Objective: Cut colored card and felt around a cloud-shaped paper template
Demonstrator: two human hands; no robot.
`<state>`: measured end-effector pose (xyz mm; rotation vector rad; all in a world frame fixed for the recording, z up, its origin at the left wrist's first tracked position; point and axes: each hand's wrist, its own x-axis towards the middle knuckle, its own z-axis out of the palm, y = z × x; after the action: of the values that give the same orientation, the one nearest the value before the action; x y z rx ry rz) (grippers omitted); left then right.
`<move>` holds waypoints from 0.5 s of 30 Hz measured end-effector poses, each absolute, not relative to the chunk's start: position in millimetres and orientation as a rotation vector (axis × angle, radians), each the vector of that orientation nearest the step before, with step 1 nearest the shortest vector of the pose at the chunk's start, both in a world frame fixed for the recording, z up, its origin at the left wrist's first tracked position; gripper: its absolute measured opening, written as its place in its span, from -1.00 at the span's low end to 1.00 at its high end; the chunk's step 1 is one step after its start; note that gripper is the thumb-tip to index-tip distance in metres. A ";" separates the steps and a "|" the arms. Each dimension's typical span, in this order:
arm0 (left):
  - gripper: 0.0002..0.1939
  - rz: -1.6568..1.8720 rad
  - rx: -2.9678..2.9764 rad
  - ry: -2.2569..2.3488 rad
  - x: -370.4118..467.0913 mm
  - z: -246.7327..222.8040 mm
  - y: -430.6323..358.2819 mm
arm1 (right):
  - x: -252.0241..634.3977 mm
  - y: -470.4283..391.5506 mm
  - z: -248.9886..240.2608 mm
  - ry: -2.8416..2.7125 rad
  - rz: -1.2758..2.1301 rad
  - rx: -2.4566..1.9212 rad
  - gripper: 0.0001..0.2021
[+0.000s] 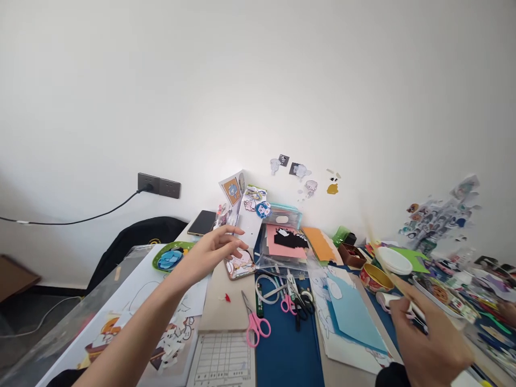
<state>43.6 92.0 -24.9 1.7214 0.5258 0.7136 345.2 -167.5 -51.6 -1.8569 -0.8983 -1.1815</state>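
Observation:
My left hand (220, 247) hovers with its fingers spread over a phone (241, 264) in a cartoon-patterned case, and nothing is in it. At the lower right, my right hand (431, 333) is closed and blurred by motion. A thin pale stick (382, 252), too smeared to identify, sticks up from its fingers. Near that hand are a round red-and-gold tin (375, 278) and a white oval lid (395, 261). Pink-handled scissors (257, 328) lie between the hands, beside a small red scrap (227, 298). Blue paper sheets (355, 312) lie left of my right hand.
A green tray (161, 258) holds blue paper pieces. More scissors (300, 303) and a white tape ring (268, 290) lie mid-table. Pink and black paper (282, 242) rests behind. A wall socket (159, 185) has a cable. Another person's hand (507, 310) shows at the right edge.

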 end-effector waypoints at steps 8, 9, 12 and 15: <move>-0.42 0.526 1.645 0.456 46.3 -23.8 76.1 | 284.5 -73.6 -46.4 -1.231 -0.464 -1.195 -0.93; -0.41 0.522 1.654 0.449 47.1 -25.9 76.0 | 281.6 -64.0 -45.0 -1.197 -0.391 -1.170 -0.93; -0.45 0.564 1.702 0.410 48.5 -33.3 78.9 | 278.5 -40.3 -42.8 -1.073 -0.227 -1.090 -0.93; -0.60 0.569 1.712 0.343 49.3 -37.0 82.1 | 282.2 -22.7 -43.4 -0.956 -0.115 -1.014 -0.93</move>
<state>49.3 82.1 -37.0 1.7119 0.3434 0.5694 282.2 -22.7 -43.4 -1.0141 -0.9555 -0.1149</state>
